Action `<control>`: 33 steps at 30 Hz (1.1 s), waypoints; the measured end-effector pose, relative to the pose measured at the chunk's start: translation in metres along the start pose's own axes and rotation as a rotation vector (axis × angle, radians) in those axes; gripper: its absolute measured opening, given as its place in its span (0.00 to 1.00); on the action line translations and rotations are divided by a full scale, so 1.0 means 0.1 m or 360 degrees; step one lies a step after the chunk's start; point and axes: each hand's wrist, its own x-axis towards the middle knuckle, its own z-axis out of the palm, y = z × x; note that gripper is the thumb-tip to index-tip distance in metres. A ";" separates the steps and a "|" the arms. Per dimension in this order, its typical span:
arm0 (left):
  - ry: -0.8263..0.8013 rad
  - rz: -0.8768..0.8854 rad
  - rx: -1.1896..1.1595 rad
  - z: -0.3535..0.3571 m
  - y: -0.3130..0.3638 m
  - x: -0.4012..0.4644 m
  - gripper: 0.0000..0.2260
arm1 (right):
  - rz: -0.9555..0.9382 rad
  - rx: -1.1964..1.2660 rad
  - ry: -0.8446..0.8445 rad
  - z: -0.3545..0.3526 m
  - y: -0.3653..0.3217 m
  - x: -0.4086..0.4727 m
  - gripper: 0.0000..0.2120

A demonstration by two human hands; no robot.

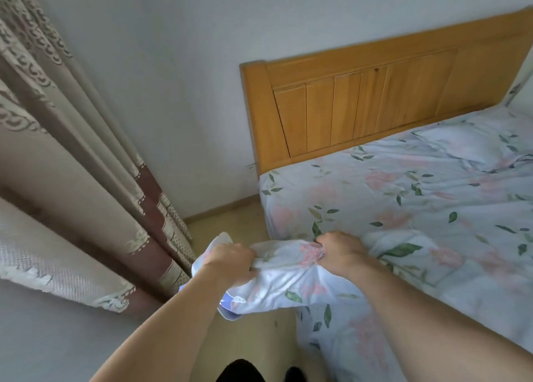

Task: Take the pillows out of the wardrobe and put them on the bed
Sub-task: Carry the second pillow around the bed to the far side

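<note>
Floral pillow [288, 278], pale blue with pink blooms and green leaves, is hanging limp and crumpled. It is overlapping the bed [403, 197] edge, partly over floor.

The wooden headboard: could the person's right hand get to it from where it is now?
Probably not right away. The right hand is busy gripping a floral pillow at the bed's near edge. The headboard stands well beyond, though nothing blocks the way over the bed.

bed [403, 197] cut off at right edge; wardrobe not visible.
</note>
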 end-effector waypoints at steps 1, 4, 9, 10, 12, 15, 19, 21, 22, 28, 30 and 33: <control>-0.0018 0.0021 0.0012 -0.08 -0.04 0.14 0.12 | 0.0015 -0.0007 0.0009 -0.05 0.04 0.13 0.10; -0.0034 0.0098 0.0050 -0.38 -0.18 0.61 0.12 | 0.0065 -0.0009 0.0023 -0.21 0.18 0.57 0.03; -0.0012 0.0241 0.0066 -0.83 -0.39 1.41 0.12 | 0.0149 -0.0005 0.0031 -0.39 0.40 1.29 0.06; 0.0001 0.0281 0.0051 -0.89 -0.44 1.57 0.13 | 0.0163 -0.0007 0.0025 -0.43 0.43 1.42 0.07; 0.0004 0.0378 -0.0001 -1.01 -0.53 1.90 0.15 | 0.0192 -0.0003 0.0011 -0.51 0.50 1.69 0.09; -0.0082 0.0447 -0.0061 -1.18 -0.69 2.42 0.15 | 0.0239 0.0015 -0.0035 -0.63 0.59 2.09 0.10; -0.0138 0.0551 -0.0047 -1.44 -0.83 3.14 0.12 | 0.0230 -0.0072 -0.0073 -0.86 0.78 2.66 0.11; -0.0155 0.0589 0.0001 -1.59 -0.84 3.46 0.14 | 0.0243 -0.0109 -0.0111 -0.94 0.90 2.90 0.11; -0.0167 0.0617 0.0004 -1.67 -0.81 3.67 0.14 | 0.0261 -0.0116 -0.0130 -0.98 1.02 3.06 0.11; -0.0093 0.0656 0.0087 -2.05 -0.59 4.64 0.13 | 0.0244 -0.0133 -0.0067 -1.14 1.76 4.01 0.13; -0.0030 0.0678 0.0171 -2.21 -0.55 4.86 0.12 | 0.0212 -0.0186 0.0014 -1.21 1.93 4.26 0.14; 0.0088 0.0707 0.0368 -2.35 -0.40 5.12 0.04 | 0.0116 -0.0235 0.0240 -1.29 2.20 4.56 0.14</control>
